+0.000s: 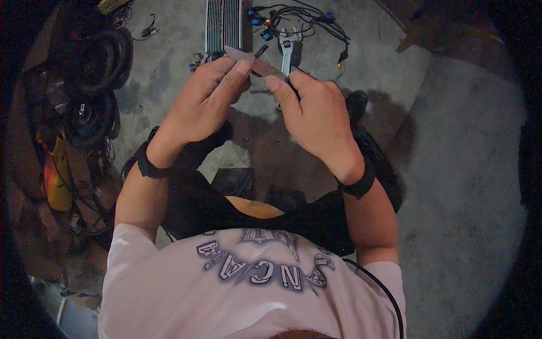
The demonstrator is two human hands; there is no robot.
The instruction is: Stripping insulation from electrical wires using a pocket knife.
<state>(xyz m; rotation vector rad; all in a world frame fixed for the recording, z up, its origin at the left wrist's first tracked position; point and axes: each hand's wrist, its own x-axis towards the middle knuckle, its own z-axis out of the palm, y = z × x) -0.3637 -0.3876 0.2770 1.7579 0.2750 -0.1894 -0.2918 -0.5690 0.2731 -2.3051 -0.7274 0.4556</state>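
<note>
Grey flat piece [239, 54]: sits pinched in left hand [206, 96], near right hand [316, 107], closed around dark, mostly hidden object [293, 88], with wrench [286, 51] on floor [457, 152] beyond.

2 bare hands: 1 left hand [209, 93] and 1 right hand [322, 110]. 2 black wristbands [152, 165], 1 per wrist. At the fingers, at least 1 flat grey strip [239, 55] and 1 black stick [261, 52]. 1 wrench [287, 52]. 2 ribbed bars [232, 25]. 1 tangle of wires [341, 35], their number unclear, with at least 3 blue plugs [266, 35]. At least 2 black hoops [117, 62]. 1 shirt [271, 317].
</note>
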